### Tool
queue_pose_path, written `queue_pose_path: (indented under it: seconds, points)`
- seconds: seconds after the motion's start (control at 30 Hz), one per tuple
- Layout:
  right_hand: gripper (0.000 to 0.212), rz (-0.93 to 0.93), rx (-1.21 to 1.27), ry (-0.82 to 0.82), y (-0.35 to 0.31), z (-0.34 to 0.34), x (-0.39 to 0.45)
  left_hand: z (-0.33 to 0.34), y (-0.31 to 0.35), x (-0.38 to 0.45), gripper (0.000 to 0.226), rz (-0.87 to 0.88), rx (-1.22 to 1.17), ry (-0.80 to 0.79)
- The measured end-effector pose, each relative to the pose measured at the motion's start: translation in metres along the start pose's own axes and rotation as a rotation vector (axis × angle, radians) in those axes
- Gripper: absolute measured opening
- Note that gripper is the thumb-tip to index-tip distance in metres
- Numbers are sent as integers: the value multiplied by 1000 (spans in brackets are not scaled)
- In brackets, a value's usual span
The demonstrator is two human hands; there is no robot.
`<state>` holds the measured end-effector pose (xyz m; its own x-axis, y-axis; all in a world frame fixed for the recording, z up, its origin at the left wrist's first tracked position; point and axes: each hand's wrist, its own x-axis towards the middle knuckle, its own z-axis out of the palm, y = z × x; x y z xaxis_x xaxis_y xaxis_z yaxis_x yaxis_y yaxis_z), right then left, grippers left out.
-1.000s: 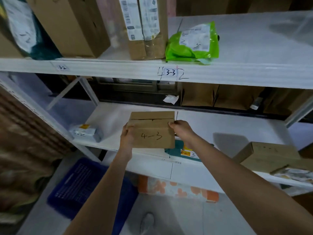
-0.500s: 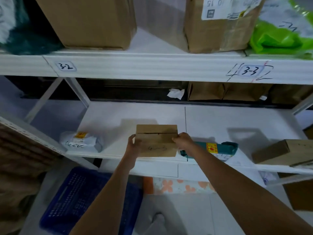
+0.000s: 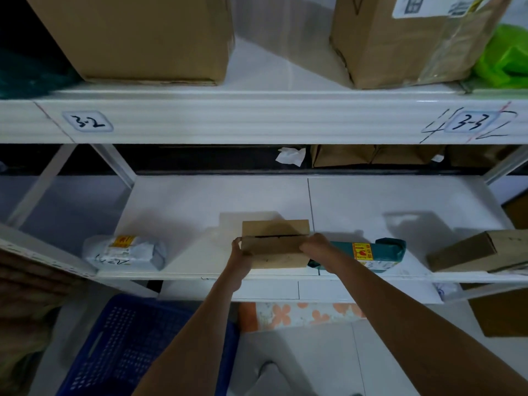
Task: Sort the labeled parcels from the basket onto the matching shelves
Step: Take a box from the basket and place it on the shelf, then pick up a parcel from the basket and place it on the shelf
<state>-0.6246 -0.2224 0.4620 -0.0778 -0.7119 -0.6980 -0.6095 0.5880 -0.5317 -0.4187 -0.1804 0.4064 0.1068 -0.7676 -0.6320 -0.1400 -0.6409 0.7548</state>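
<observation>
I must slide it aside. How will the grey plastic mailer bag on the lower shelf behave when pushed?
The grey plastic mailer bag looks soft and wrinkled, so it would probably deform rather than move rigidly. Its smooth film should slide on the white shelf. Lying flat, it seems unlikely to roll.

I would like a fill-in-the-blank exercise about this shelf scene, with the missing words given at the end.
1. Both hands hold the small cardboard box on the ____ shelf.
2. Right of that box lies a ____ parcel with a yellow sticker.
3. The label on the upper shelf edge's left part reads ____.
4. The basket on the floor is ____.

Missing words: lower; teal; 3-2; blue
</observation>
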Motion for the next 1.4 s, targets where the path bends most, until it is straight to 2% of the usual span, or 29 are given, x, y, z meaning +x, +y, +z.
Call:
queue_pose_path:
  seconds: [0.1, 0.2, 0.3, 0.43, 0.5, 0.6, 0.67, 0.77, 0.87, 1.17, 1.27, 1.4]
  points:
    - [5, 8, -1, 27, 1, 0, 0, 3, 5, 3, 54, 66, 45, -11]
    - [11, 6, -3, 30, 2, 2, -3, 8, 5, 4, 44, 137, 126, -31]
    - [8, -22, -33, 44, 5, 0, -11, 12, 6, 5, 50, 112, 165, -29]
    - [22, -95, -10, 64, 16, -5, -27, 13, 4, -16, 72, 6, 176, 103]
    - [22, -123, -53, 43, 23, -3, -43, 9, -1, -34, 72, 1, 199, 156]
    - [48, -170, -207, 20, 32, 6, -64, 3, -17, -69, 67, 20, 305, 174]
    - [53, -249, -361, 16, 36, 17, -75, -1, -33, -94, 63, 4, 418, 205]
    - [64, -327, -569, -18, 40, 43, -90, -15, -61, -132, 59, -74, 616, 241]
    - [65, -422, -743, -90, 47, 78, -106, -34, -96, -174, 51, -136, 854, 173]
    - [58, -625, -1037, -208, 71, 199, -165, -103, -215, -287, 61, -440, 726, 278]
    - [56, -641, -1114, -259, 71, 237, -177, -126, -254, -306, 61, -493, 725, 320]
    - [57, -629, -1162, -304, 59, 289, -180, -164, -289, -310, 60, -506, 709, 288]
